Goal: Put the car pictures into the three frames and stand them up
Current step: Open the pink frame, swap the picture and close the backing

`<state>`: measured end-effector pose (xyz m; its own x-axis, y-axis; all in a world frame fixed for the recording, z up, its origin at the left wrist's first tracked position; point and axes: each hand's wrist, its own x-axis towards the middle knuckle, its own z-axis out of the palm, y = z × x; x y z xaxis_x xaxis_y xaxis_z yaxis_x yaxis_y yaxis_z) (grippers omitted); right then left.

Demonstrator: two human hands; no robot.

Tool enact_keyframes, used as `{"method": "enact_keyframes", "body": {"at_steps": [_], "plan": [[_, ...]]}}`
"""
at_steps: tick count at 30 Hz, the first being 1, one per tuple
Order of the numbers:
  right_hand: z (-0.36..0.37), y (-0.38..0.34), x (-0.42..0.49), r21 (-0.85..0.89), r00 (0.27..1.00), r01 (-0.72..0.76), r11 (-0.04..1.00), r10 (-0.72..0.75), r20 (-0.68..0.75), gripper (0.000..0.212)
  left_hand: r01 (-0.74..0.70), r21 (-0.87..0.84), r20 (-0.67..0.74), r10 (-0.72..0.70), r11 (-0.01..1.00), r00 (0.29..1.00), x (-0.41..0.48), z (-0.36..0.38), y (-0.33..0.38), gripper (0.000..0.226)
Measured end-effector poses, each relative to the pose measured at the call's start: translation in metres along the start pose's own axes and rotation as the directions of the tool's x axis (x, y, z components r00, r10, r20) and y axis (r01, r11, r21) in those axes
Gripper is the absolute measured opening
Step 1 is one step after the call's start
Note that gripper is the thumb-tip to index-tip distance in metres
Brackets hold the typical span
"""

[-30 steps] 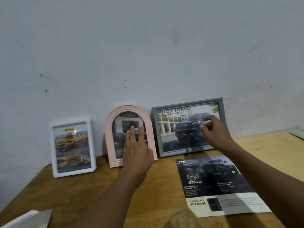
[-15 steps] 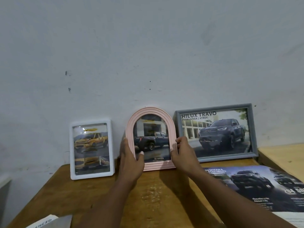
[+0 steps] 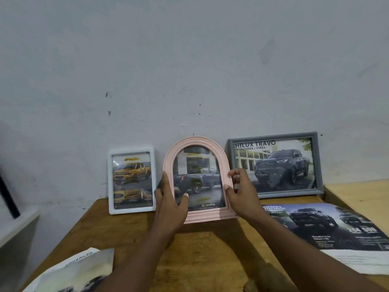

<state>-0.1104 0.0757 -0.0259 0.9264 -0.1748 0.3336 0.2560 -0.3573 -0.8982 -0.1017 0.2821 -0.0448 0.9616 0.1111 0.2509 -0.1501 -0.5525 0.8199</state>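
Note:
Three frames stand against the wall at the back of the wooden table (image 3: pixel 202 256). In the middle, the pink arched frame (image 3: pixel 197 142) shows a dark pickup picture. My left hand (image 3: pixel 170 205) grips its left edge, thumb on the glass. My right hand (image 3: pixel 240 190) pinches its right edge, fingers curled round the rim. Left of it stands the small white frame (image 3: pixel 111 182) with a yellow pickup picture. To the right stands the grey landscape frame (image 3: pixel 319 163) with a "Hilux Travo" picture.
A car brochure (image 3: pixel 328 228) lies flat on the table's right side. Another printed sheet (image 3: pixel 73 272) lies at the front left corner. A lighter table surface (image 3: pixel 362 199) adjoins on the right. The wall rises directly behind the frames.
My right hand left the grey frame and came to the pink frame's right edge; my left hand shifted from its front to its left edge. The view turned left.

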Motion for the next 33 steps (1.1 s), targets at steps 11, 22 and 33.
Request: {"method": "enact_keyframes", "body": {"at_steps": [11,22,33], "plan": [[-0.049,-0.107,-0.032,-0.365,0.981,0.03,0.931,0.043,0.189,0.031,0.167,0.042,0.248,-0.172,0.985,0.953,-0.042,-0.054,0.037,0.066],[0.005,-0.169,-0.065,-0.375,0.867,-0.165,0.912,0.316,0.386,0.038,0.261,-0.379,0.291,-0.153,0.888,0.944,-0.055,-0.091,0.084,0.056],[0.035,-0.043,-0.108,-0.636,0.93,-0.068,0.769,0.279,0.238,0.039,0.32,-0.045,0.253,-0.299,0.947,0.92,-0.067,-0.101,0.007,0.051]]}}
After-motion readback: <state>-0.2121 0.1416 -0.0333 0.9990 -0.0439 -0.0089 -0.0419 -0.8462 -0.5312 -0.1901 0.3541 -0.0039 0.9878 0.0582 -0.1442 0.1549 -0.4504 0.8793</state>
